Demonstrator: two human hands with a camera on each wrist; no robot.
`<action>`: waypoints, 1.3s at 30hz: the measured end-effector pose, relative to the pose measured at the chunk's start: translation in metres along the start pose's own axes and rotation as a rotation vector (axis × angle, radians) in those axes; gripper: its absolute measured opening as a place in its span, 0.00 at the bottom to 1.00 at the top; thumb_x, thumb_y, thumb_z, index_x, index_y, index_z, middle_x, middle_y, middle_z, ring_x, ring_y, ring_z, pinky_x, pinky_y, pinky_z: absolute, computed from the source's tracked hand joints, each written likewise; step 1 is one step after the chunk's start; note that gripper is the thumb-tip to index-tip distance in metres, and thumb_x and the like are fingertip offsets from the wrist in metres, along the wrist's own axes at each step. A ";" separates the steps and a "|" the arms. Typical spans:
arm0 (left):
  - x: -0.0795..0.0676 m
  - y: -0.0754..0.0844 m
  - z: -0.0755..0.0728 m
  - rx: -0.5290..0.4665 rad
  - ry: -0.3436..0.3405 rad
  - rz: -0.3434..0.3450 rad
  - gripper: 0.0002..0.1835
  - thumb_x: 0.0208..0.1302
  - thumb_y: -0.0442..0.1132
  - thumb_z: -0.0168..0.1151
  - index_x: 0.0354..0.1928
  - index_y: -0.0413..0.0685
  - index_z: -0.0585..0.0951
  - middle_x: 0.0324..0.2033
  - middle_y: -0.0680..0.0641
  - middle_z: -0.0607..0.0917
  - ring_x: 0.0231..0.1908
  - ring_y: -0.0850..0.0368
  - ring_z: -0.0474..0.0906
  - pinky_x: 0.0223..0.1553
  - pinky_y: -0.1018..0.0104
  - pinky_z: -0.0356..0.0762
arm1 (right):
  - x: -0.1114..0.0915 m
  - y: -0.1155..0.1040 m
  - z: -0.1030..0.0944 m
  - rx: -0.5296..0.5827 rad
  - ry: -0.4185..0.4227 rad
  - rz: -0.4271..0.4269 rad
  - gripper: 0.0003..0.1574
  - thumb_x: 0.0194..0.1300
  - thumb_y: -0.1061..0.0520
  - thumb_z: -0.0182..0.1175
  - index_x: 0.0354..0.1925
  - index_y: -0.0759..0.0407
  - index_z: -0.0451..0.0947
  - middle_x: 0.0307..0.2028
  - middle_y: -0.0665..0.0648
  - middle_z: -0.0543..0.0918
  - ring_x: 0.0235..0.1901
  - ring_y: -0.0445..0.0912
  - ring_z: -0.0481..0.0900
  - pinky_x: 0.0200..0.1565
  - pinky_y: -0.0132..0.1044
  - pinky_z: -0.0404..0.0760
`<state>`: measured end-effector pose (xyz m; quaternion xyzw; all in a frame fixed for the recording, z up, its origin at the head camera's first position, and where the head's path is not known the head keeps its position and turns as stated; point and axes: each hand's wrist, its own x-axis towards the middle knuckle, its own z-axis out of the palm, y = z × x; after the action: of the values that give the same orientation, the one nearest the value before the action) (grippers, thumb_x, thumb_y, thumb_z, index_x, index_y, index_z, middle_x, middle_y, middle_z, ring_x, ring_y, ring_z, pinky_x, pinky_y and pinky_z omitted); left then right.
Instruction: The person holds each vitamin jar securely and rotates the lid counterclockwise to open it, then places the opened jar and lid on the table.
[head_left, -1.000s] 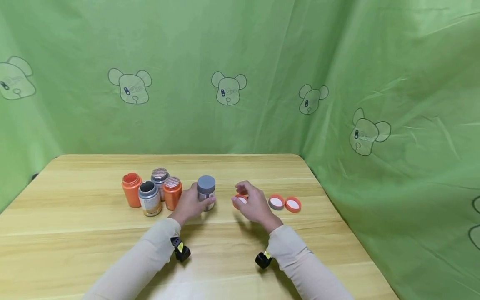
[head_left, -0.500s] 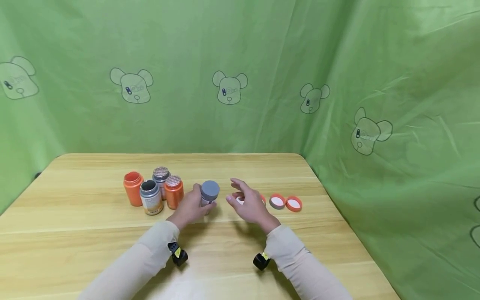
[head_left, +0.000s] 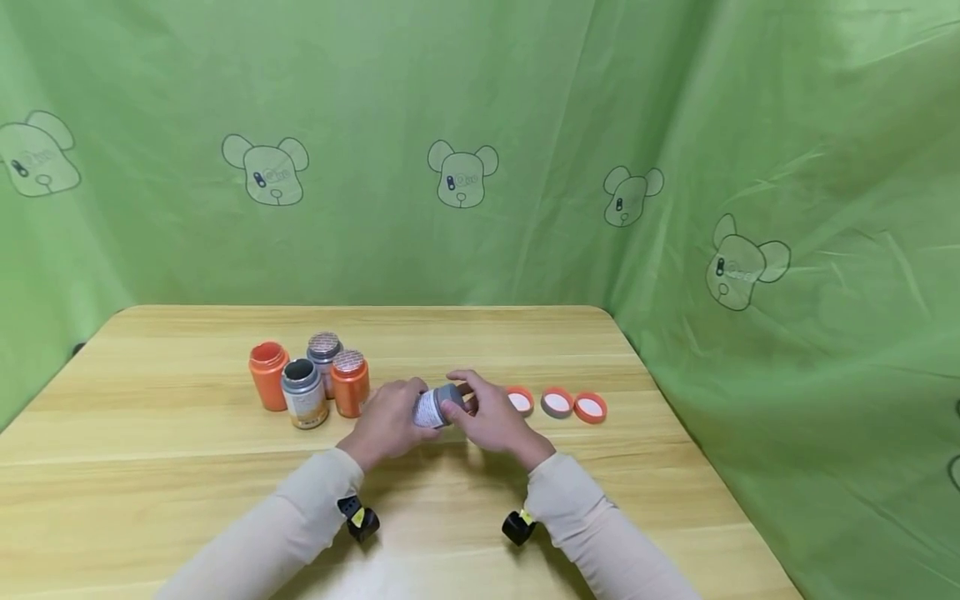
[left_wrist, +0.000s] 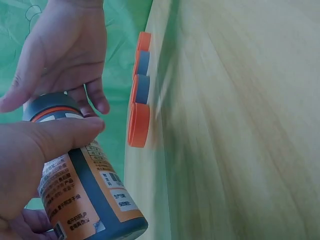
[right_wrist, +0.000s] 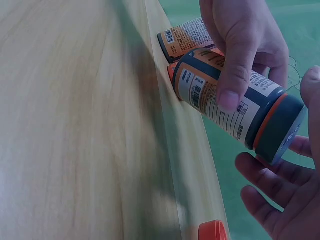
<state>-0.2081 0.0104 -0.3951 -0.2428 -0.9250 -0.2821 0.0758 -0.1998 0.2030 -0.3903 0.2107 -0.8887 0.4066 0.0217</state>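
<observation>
My left hand [head_left: 386,421] grips a grey jar [right_wrist: 220,90] with orange-and-white labels round its body. The jar is tilted toward the right, and its grey screw cap [right_wrist: 282,130] is on. In the left wrist view, my left thumb lies across the jar near the cap. Close by the cap, my right hand [head_left: 495,421] has its fingers spread around it without curling in. Its fingers [right_wrist: 270,180] look close to the cap's rim; whether they touch it I cannot tell.
Left on the wooden table [head_left: 225,517] stand an uncapped orange jar [head_left: 270,383], an uncapped grey jar [head_left: 304,404], and foil-sealed grey [head_left: 324,346] and orange [head_left: 350,392] jars. Upturned orange [head_left: 590,408] and grey-sided [head_left: 557,403] lids lie rightward in a row. Green curtains [head_left: 525,83] surround the table.
An orange lid near the right hand has been left on the table. The left hand has tilted the grey jar and brought it rightward, and the right hand has come to its cap.
</observation>
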 end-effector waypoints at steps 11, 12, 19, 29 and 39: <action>-0.007 0.003 0.002 -0.017 -0.052 0.010 0.32 0.43 0.53 0.79 0.47 0.43 0.79 0.33 0.49 0.81 0.30 0.57 0.74 0.31 0.62 0.74 | -0.006 0.003 0.003 -0.059 -0.023 0.009 0.25 0.71 0.43 0.55 0.55 0.59 0.73 0.34 0.53 0.79 0.29 0.42 0.76 0.30 0.36 0.77; -0.008 0.003 0.002 -0.019 -0.062 0.008 0.33 0.44 0.54 0.78 0.48 0.43 0.78 0.34 0.49 0.81 0.31 0.57 0.74 0.31 0.62 0.74 | -0.006 0.003 0.003 -0.059 -0.013 0.003 0.25 0.71 0.43 0.55 0.54 0.59 0.73 0.35 0.53 0.79 0.30 0.42 0.76 0.30 0.36 0.77; -0.004 0.003 -0.002 -0.056 -0.151 0.023 0.41 0.47 0.56 0.76 0.59 0.41 0.72 0.42 0.44 0.80 0.38 0.53 0.75 0.39 0.57 0.75 | -0.004 0.000 0.002 -0.045 0.063 -0.013 0.20 0.70 0.45 0.56 0.50 0.57 0.75 0.33 0.53 0.80 0.29 0.43 0.76 0.31 0.36 0.77; -0.001 0.013 -0.008 -0.083 -0.142 0.042 0.32 0.46 0.48 0.78 0.50 0.42 0.74 0.34 0.50 0.80 0.32 0.57 0.76 0.34 0.61 0.77 | -0.004 -0.001 -0.002 -0.014 0.070 -0.011 0.25 0.75 0.40 0.45 0.49 0.59 0.74 0.29 0.53 0.79 0.24 0.41 0.76 0.27 0.35 0.77; -0.001 0.020 -0.016 -0.100 -0.153 0.063 0.30 0.46 0.48 0.78 0.48 0.40 0.75 0.31 0.49 0.81 0.29 0.58 0.76 0.30 0.63 0.76 | -0.002 -0.007 -0.007 -0.045 0.074 0.010 0.20 0.73 0.44 0.48 0.40 0.57 0.77 0.24 0.49 0.76 0.24 0.41 0.73 0.28 0.36 0.73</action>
<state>-0.1972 0.0152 -0.3726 -0.2960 -0.9048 -0.3062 0.0015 -0.1963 0.2043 -0.3808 0.1907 -0.8972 0.3942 0.0573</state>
